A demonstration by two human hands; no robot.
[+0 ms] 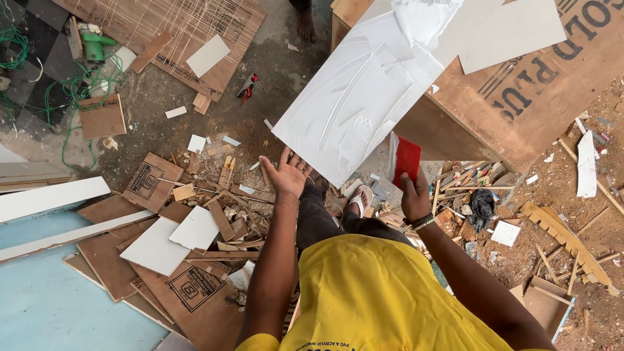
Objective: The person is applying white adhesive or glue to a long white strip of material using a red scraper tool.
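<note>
A white laminate sheet (361, 97) smeared with white glue sticks out over the edge of a plywood board (520, 91). My left hand (286, 173) is open, palm up, under the sheet's near corner, fingers touching or just below its edge. My right hand (415, 195) grips a red plastic spreader card (407, 160) held upright beside the sheet's lower right edge. I wear a yellow shirt and dark trousers; my sandalled foot (361, 198) shows below the sheet.
Plywood offcuts (149, 182), white laminate pieces (195, 227) and wood scraps litter the floor at left. A green power tool (94, 44) with green cable lies top left. Another person's bare foot (305, 25) is at the top. Debris and a black bag (482, 207) lie at right.
</note>
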